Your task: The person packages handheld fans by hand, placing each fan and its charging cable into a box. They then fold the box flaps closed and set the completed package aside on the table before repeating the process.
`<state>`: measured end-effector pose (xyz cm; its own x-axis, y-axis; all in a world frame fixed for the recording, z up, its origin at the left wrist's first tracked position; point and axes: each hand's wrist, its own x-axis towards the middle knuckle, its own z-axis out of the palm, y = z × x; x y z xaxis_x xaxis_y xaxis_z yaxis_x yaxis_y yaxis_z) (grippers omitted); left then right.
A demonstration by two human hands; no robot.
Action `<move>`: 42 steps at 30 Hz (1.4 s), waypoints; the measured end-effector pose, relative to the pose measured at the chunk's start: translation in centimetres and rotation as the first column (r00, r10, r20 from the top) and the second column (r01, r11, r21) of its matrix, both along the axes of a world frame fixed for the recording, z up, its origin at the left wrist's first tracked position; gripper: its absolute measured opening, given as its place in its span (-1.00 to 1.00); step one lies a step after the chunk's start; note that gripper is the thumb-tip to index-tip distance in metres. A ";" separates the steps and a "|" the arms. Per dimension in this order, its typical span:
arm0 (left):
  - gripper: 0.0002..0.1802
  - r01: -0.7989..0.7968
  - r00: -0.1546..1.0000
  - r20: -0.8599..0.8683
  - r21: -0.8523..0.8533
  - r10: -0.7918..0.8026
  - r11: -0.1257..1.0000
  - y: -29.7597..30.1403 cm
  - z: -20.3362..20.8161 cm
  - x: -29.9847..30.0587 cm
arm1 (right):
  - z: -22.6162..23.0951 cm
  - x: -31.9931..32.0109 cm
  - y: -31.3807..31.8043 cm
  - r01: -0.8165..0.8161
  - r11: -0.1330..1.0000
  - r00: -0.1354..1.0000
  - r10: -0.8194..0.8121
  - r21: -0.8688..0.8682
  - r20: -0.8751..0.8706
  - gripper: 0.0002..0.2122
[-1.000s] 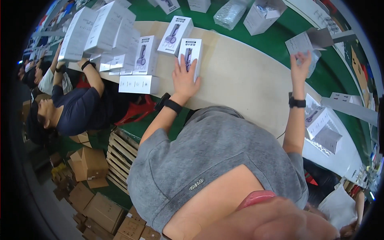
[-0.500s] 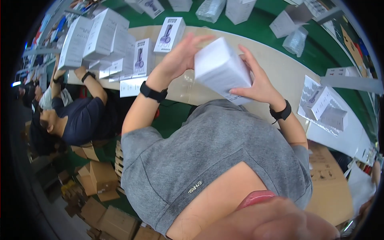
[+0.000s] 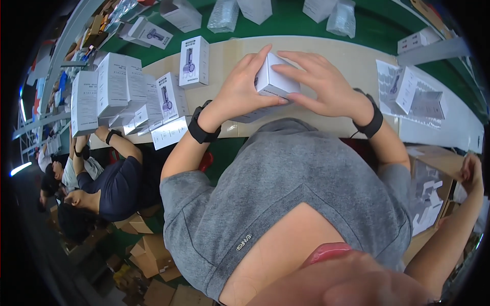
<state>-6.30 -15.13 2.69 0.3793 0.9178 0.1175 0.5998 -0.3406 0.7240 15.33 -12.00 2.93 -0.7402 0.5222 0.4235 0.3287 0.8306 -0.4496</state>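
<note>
1. At the near side of the tan tabletop (image 3: 367,71) is a white box (image 3: 273,84).
2. The left hand (image 3: 240,84) grips the box's left side, thumb (image 3: 270,101) along its near edge.
3. The right hand (image 3: 326,86) clasps its right side, fingers (image 3: 298,75) spread across the top.
4. To the left, a printed carton (image 3: 194,61) rests apart.

By the look of it around me, this is a factory packing floor: white product boxes (image 3: 112,86) stand in rows along a pale worktable (image 3: 357,64), bubble-wrapped packs (image 3: 341,19) line a green strip (image 3: 286,29) behind it, brown cartons (image 3: 153,256) crowd the floor, and a co-worker in a dark shirt (image 3: 120,194) sits down the line.
</note>
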 end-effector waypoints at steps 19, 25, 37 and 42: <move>0.01 0.178 0.970 -0.115 -0.255 -0.213 0.950 7.2 -3.3 19.5 | -3.0 15.5 3.9 0.113 0.967 0.958 -0.044 -0.230 0.285 -0.63; -0.01 0.315 0.927 -0.128 -0.250 -0.353 0.916 6.9 -2.3 21.7 | -2.1 20.5 2.3 0.042 0.979 0.991 -0.065 -0.198 -0.113 -0.71; 0.12 0.412 0.910 0.065 -0.249 -0.409 0.876 9.3 -0.4 15.1 | 3.0 17.4 5.8 0.106 0.881 0.878 -0.301 -0.461 -0.372 -0.81; 0.16 0.364 0.871 0.466 -0.398 -0.156 0.842 11.0 -2.3 9.5 | 2.4 12.2 5.3 0.224 0.899 0.838 -0.374 -0.376 -0.397 -0.83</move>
